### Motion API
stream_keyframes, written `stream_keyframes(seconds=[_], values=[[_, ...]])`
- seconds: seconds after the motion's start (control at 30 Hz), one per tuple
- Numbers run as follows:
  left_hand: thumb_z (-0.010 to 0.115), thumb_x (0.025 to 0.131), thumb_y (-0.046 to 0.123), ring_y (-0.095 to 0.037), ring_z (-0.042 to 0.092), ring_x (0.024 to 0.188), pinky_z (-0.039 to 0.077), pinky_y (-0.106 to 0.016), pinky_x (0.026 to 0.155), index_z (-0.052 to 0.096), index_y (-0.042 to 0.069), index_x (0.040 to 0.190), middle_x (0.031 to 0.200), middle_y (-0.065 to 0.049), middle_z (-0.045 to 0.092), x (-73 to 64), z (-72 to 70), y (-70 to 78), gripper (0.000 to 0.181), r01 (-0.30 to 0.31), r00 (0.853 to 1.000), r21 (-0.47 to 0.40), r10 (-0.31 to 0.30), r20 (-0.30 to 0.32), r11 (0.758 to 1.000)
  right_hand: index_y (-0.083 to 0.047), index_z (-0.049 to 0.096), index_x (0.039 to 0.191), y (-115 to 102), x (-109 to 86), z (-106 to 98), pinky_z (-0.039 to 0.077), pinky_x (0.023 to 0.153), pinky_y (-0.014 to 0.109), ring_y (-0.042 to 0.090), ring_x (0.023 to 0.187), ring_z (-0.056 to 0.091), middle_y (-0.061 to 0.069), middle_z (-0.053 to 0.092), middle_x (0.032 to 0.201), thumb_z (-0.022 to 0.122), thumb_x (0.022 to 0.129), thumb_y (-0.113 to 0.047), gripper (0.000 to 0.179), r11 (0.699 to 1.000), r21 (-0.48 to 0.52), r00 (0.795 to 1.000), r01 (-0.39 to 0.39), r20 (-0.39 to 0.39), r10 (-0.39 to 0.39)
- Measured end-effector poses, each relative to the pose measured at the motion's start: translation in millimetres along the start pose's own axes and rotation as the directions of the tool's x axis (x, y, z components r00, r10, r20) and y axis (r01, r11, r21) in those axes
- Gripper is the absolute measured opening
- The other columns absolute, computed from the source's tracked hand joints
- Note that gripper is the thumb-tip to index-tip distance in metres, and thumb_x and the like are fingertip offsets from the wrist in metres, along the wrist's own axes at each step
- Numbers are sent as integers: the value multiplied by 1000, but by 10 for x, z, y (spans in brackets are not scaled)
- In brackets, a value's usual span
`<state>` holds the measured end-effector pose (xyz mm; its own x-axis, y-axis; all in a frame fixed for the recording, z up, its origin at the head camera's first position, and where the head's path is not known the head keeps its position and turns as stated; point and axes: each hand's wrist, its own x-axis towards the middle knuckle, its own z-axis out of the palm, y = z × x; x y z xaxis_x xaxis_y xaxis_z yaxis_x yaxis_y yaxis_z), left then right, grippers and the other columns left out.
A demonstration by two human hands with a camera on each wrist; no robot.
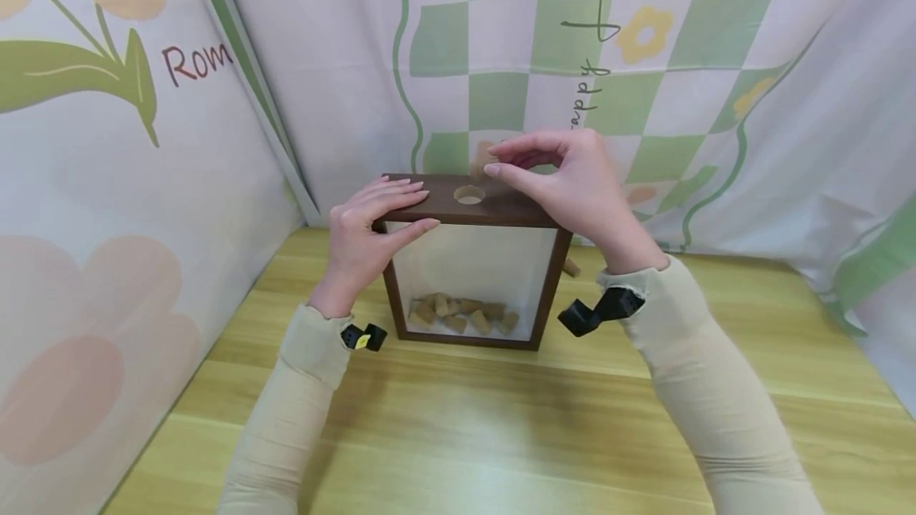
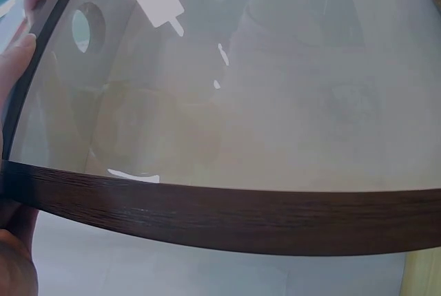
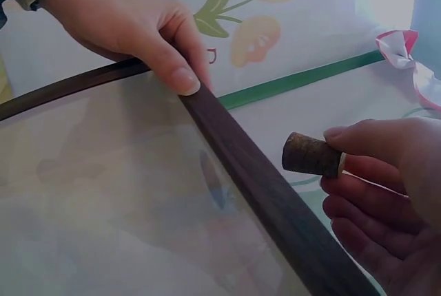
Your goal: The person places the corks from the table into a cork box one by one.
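Note:
A dark wooden shadow box [image 1: 515, 209] with a clear front stands upright on the table, a round hole [image 1: 469, 195] in its top. Several corks [image 1: 458, 315] lie at the bottom behind the front panel. My left hand [image 1: 368, 233] holds the box's top left corner, with fingers across the top and the thumb at the front edge. Between thumb and fingertips, my right hand [image 1: 580, 181] pinches a single cork [image 3: 313, 155]. That cork is above the box top, just behind the hole and slightly to its right in the head view.
Another cork [image 1: 571, 267] lies on the wooden table [image 1: 429, 420] to the right of the box, partly behind it. A checked fabric curtain [image 1: 501, 38] hangs close behind, and a flower-printed panel [image 1: 107, 205] borders the left side.

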<state>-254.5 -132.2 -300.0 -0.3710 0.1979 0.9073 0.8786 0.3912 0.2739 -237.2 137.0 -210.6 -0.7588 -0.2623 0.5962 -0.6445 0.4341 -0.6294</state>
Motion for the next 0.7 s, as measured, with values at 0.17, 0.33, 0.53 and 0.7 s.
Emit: stream_keyframes(seconds=[0.17,0.33,0.53,0.7], values=[[94,71,10,-23,68,112,44,-41,111,81,7,109,112,-4,75,-2,4,-2,40,-6,1000,-16,6,-11,1000,-12,82,106,28,13,48,58,80,26,8,86,70,-7,76,101,83,89,-27,23,1000,-28,999,4,50,-3],[94,72,12,-22,68,113,44,-40,111,81,8,110,114,-3,75,-1,-1,-4,40,-3,1000,-5,3,-2,1000,-13,81,109,31,21,73,58,80,26,7,86,71,-6,76,101,82,90,-28,24,999,-31,998,13,66,-11],[94,73,12,-23,68,112,44,-40,111,81,8,110,114,-4,75,-1,-6,1,40,-6,1000,5,6,1,1000,-15,80,113,20,-4,48,58,86,27,7,95,70,-5,74,113,81,90,-34,30,999,-8,997,-32,72,33],[94,73,14,-23,68,113,44,-39,110,80,8,111,114,-5,75,-5,1,-7,41,-8,1000,12,8,2,1000,-16,80,114,20,-61,-24,55,92,30,9,101,69,-5,74,115,82,89,-34,31,996,-5,996,-88,28,88]])
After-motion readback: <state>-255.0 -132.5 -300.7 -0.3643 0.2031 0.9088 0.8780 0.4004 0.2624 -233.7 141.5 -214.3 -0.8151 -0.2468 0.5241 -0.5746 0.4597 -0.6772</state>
